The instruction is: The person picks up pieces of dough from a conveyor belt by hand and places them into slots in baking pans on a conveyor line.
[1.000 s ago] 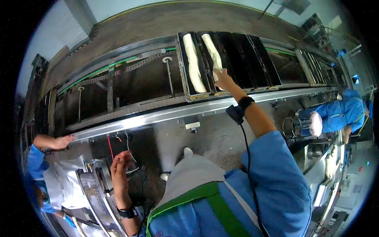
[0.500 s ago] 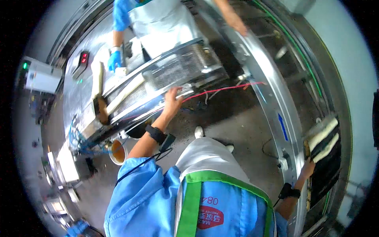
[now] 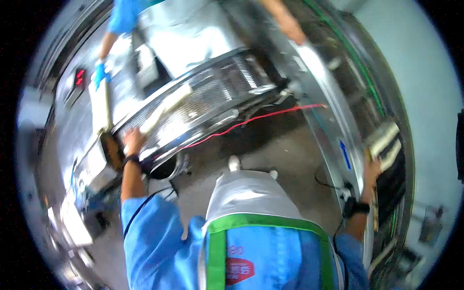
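My left hand (image 3: 134,140), blurred, is at the lower left end of a long pale dough strip (image 3: 166,109) on a metal mesh conveyor (image 3: 212,89). Its fingers look stretched out; whether they touch the dough I cannot tell. Far to the right, my right hand (image 3: 372,171) is closed at the edge of a black tray (image 3: 390,186). Two pale dough strips, one of them the upper strip (image 3: 384,138), lie across that tray, close to my fingers.
Opposite me, a co-worker's blue-gloved hand (image 3: 100,75) is at another dough strip (image 3: 101,108) on the steel table (image 3: 67,130). The co-worker's bare hand (image 3: 292,31) is by the metal rail (image 3: 333,101). A red cord (image 3: 261,116) runs from conveyor to rail.
My left hand has moved left along the conveyor to the dough strip's end. My right hand stays at the tray. The co-worker's gloved hand has shifted to the strip on the table. The view has shifted.
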Demonstrator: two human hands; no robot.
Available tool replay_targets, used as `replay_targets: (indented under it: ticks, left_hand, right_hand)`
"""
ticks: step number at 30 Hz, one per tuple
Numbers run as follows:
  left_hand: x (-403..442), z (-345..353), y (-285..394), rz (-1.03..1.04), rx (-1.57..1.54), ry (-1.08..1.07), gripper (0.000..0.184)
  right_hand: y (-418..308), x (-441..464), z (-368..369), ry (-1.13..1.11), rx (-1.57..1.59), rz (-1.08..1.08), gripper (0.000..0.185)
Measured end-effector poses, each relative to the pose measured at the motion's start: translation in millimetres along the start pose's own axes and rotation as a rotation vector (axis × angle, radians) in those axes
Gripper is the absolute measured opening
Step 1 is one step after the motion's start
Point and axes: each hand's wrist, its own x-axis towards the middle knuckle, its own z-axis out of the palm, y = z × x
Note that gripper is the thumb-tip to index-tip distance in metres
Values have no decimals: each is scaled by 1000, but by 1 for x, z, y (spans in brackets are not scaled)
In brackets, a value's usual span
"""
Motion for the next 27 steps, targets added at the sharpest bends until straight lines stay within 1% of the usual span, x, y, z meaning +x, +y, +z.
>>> replay_targets:
  ticks: [1,2,3,4,5,6,7,8,9,11,12,13,14,15,16,17,18,19,21,22,23,25,27]
  left_hand:
    - [-9,-31,9,131,41,-85,35]
    - [8,15,-18,391,-17,369,35]
    - [14,18,-21,371,-250,234,37]
    - [24,14,-25,243,-617,-56,40]
    - [12,-9,-12,180,-908,-165,47]
    - [-24,-72,23,333,-1086,-195,50]
    - [-48,-119,57,336,-1214,-282,49]
    - [-83,-168,99,313,-1294,-230,47]
    - [-75,-178,111,385,-1265,-341,49]
    - [-113,-231,180,524,-1443,-317,51]
    - [-125,-245,215,535,-1540,-180,54]
    - [-125,-260,240,565,-1513,-266,52]
    - [-125,-264,263,754,-1481,-139,49]
    - [-143,-280,285,868,-1574,-193,45]
    - [-161,-296,307,981,-1665,-263,42]
    - [-187,-325,342,958,-1864,-563,38]
    - [-201,-338,375,911,-1911,-507,37]
    - [-215,-349,407,861,-1958,-448,36]
    - [-254,-371,470,919,-1899,-524,39]
    - [-261,-379,496,954,-1887,-630,38]
    - [-277,-382,525,989,-1860,-729,37]
    - [-307,-381,579,1233,-1771,-949,44]
    - [-324,-362,627,1248,-1686,-1109,44]
  right_hand:
    - [-44,19,-55,-268,-8,26,41]
    - [-32,7,-23,23,223,7,41]
    - [-62,16,-59,-86,311,83,41]
    - [-65,15,-56,-69,380,143,41]
    - [-67,17,-60,-38,453,169,41]
    - [-65,19,-55,-16,420,154,41]
    - [-58,16,-42,26,456,144,40]
    - [-56,15,-47,77,457,142,40]
    - [-53,14,-55,-28,464,190,41]
    - [-40,8,-51,-70,582,332,39]
    - [-29,5,-49,-52,576,343,39]
    - [-18,2,-47,-32,570,354,39]
    - [-6,-5,-50,3,536,354,39]
    - [9,-26,-65,48,532,387,39]
    - [24,-35,-68,43,537,452,41]
    - [38,-41,-70,30,536,508,43]
    - [54,-52,-69,50,553,555,41]
    - [74,-65,-59,146,526,487,40]
    - [100,-84,-60,125,540,586,40]
    - [102,-81,-76,92,483,584,41]
    - [114,-88,-73,105,480,551,41]
    - [126,-97,-76,41,466,636,43]
    - [135,-104,-68,-4,444,651,44]
